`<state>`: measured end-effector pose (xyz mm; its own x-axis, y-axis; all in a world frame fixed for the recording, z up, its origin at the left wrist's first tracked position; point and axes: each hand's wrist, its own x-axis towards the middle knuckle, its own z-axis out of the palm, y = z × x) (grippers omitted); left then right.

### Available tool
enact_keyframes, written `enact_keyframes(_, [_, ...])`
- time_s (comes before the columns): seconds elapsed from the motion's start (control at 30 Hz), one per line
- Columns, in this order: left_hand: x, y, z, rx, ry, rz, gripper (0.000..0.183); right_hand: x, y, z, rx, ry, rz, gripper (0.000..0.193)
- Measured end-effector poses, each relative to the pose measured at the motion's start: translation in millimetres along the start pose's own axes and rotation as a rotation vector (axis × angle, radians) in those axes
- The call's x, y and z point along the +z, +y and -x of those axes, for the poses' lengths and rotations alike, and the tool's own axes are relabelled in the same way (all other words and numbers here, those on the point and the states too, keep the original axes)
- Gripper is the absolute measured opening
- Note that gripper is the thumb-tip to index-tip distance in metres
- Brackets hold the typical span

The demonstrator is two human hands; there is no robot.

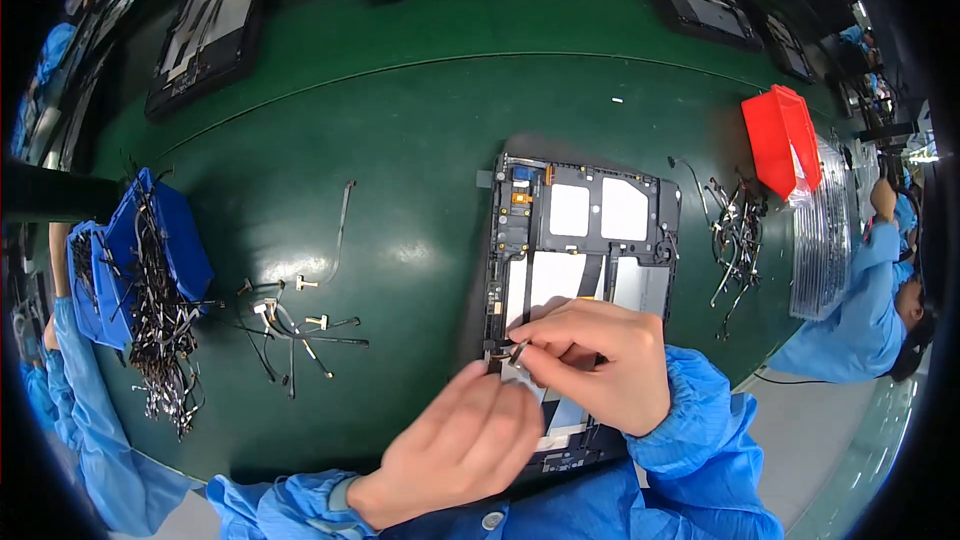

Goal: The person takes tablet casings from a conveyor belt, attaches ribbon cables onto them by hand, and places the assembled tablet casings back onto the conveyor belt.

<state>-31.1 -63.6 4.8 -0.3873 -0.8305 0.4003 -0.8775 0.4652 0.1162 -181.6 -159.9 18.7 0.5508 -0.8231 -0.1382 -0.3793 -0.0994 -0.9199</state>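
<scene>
A dark tablet-like device chassis (580, 252) lies in front of me with its inside facing up, showing silver panels, a black frame and small orange and blue parts. My right hand (600, 365) is over its lower half, thumb and forefinger pinching a small dark flat cable (517, 351) by its end. Close beside it, my left hand (460, 440) rests at the chassis's left edge with fingers bent together. Its fingertips are partly hidden and slightly blurred, so what they hold cannot be made out.
Loose cables (290, 325) lie on the green table (400, 140) to the left, beside a blue bin (165, 240) overflowing with black cables. More cables (738, 230) lie right, near a red bin (780, 140) and stacked clear trays (822, 240). Several chassis (215, 20) line the far side. Co-workers sit at both sides.
</scene>
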Motion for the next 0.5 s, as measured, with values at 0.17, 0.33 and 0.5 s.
enact_keyframes(0.17, [12,11,-5,-0.028,-0.043,0.026,0.015,-5,5,-1,-0.055,-0.012,0.042,0.015])
enact_keyframes(0.33, [8,8,-2,-0.011,-0.080,0.026,0.010,-14,3,-17,0.125,-0.027,-0.127,0.014])
enact_keyframes(0.5, [14,8,-2,0.003,-0.113,-0.019,0.028,-13,7,-16,0.073,0.079,0.032,0.013])
